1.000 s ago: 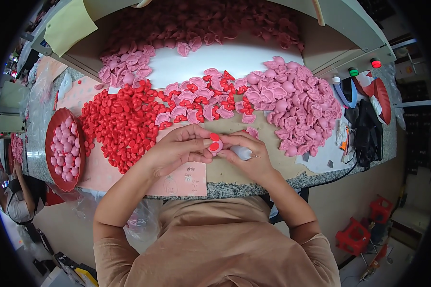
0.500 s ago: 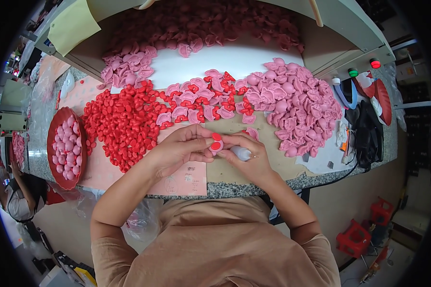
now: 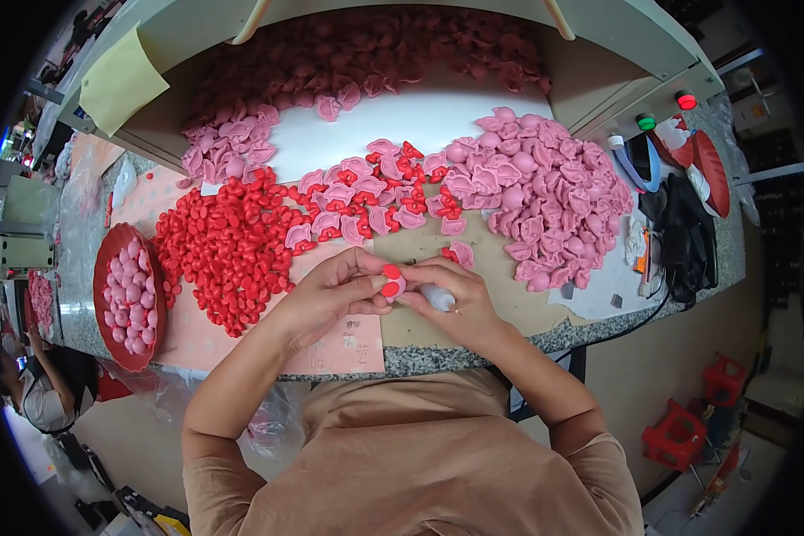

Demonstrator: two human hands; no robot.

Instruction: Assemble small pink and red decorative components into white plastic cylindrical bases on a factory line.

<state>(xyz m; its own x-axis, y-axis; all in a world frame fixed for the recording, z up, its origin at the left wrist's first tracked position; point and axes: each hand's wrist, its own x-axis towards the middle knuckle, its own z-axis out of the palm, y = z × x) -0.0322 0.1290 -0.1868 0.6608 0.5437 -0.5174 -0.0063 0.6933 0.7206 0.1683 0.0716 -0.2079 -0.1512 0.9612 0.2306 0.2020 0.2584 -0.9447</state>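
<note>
My left hand (image 3: pixel 327 293) pinches a small pink plastic piece with a red two-lobed part (image 3: pixel 390 280) on it, over the front of the bench. From the other side, the fingertips of my right hand (image 3: pixel 473 308) meet the same piece. A small translucent squeeze bottle (image 3: pixel 437 297) with a thin tip is tucked in my right hand, its tip toward me. Just beyond my fingers lies a pink shell with a red part (image 3: pixel 460 254). Farther off, several more pink shells with red parts (image 3: pixel 366 192) lie in a cluster.
A heap of red parts (image 3: pixel 228 241) lies left, a heap of pink shells (image 3: pixel 554 192) right. More pink shells fill the grey hood (image 3: pixel 134 116) at the back. A red fluted tray (image 3: pixel 127 359) of pink round pieces stands far left. Black cloth (image 3: pixel 685 237) lies right.
The view has shifted slightly. My hands remain together on the pink and red piece, which is turned a little; the squeeze bottle stays in my right hand.
</note>
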